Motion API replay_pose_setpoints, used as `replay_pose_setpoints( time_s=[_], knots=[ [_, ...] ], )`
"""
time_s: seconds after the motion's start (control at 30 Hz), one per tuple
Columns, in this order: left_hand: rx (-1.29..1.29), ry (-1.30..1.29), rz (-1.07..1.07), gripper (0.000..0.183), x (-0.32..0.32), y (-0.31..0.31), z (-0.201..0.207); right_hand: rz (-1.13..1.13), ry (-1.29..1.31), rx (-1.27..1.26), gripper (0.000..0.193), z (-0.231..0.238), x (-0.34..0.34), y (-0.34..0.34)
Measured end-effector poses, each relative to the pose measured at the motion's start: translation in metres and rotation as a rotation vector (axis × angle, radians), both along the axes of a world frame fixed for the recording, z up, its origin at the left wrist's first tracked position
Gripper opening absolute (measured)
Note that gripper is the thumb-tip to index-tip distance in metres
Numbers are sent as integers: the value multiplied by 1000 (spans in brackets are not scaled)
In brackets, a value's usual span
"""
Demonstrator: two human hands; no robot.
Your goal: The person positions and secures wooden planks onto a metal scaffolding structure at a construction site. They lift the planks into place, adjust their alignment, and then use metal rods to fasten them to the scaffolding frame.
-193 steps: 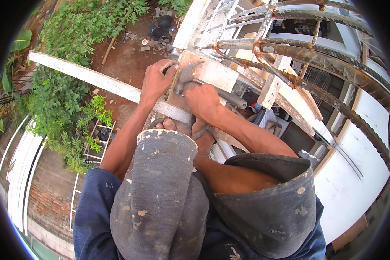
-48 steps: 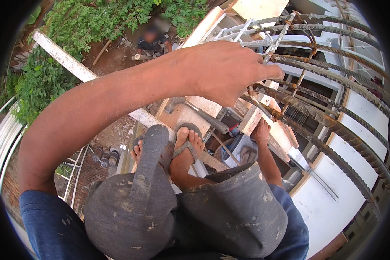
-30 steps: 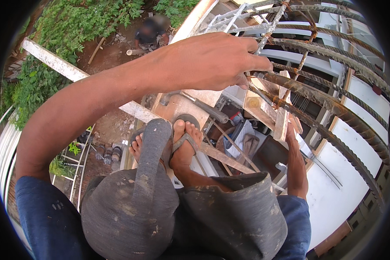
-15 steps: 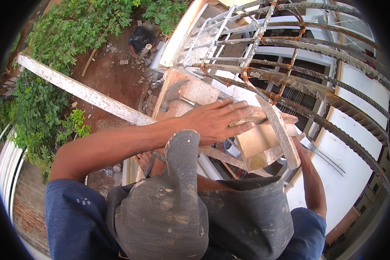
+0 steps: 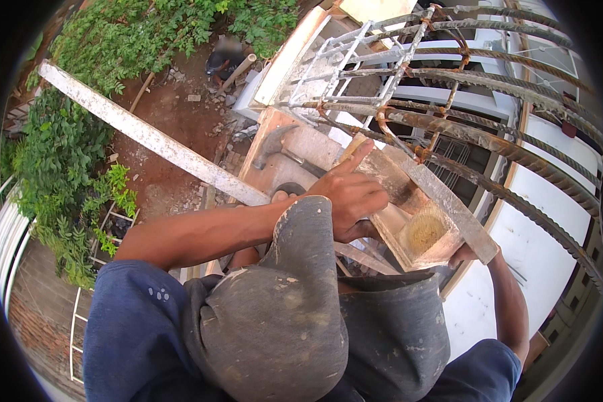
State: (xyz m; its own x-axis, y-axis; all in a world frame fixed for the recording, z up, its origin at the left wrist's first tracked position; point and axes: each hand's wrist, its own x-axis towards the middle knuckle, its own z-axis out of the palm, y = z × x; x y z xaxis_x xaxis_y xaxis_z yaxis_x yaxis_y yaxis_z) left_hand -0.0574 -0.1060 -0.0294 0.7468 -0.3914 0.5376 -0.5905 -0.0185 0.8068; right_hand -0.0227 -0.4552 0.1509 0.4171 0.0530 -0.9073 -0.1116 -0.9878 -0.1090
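Wooden trough-shaped piece (image 5: 406, 189), built of boards with a block at its near end and a loose-looking batten (image 5: 453, 205) across its right side, is held beyond the right edge of the plywood platform (image 5: 315, 142), just beside the rusty rebar cage (image 5: 415, 120). The left hand (image 5: 354, 194) lies against its left side, index finger stretched along the board and the other fingers curled; how firmly it grips, or where the thumb bears, I cannot tell. The right hand (image 5: 465, 254) is closed around the lower right end, mostly hidden behind the wood. The likeliest trouble is a slip: with the load out past the platform's edge and the left hand perhaps only steadying it, a weak right grip could let the piece tip and drop. The batten might slide off separately if nothing fixes it, or catch on the rebar and twist the piece out of the hands. A swing back to the left could strike the hammer (image 5: 271, 144), which rests near the platform's left edge, and knock it over the side; a co-worker (image 5: 222, 63) is on the ground below that side. Splinters or hidden nails could hurt the bare fingers, and leaning right over the edge could cost the person their balance.
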Motion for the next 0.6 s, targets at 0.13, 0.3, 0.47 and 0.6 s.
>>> replay_pose_setpoints(
  time_s=[0.13, 0.3, 0.47, 0.6],
  knots=[
    [-84, 54, 154, 22, -7, 28, 4, 399, 63, -92, 86, 14, 6, 45],
    [-179, 57, 389, 46, 0, 67, -19, 291, 139, 113, 104, 8, 9, 87],
    [-289, 154, 532, 70, 5, 119, -28, -126, 134, 168, 107, 4, 0, 142],
    [-230, 227, 594, 70, 19, 164, -16, -230, 22, 221, 103, 6, 1, 194]
  ],
)
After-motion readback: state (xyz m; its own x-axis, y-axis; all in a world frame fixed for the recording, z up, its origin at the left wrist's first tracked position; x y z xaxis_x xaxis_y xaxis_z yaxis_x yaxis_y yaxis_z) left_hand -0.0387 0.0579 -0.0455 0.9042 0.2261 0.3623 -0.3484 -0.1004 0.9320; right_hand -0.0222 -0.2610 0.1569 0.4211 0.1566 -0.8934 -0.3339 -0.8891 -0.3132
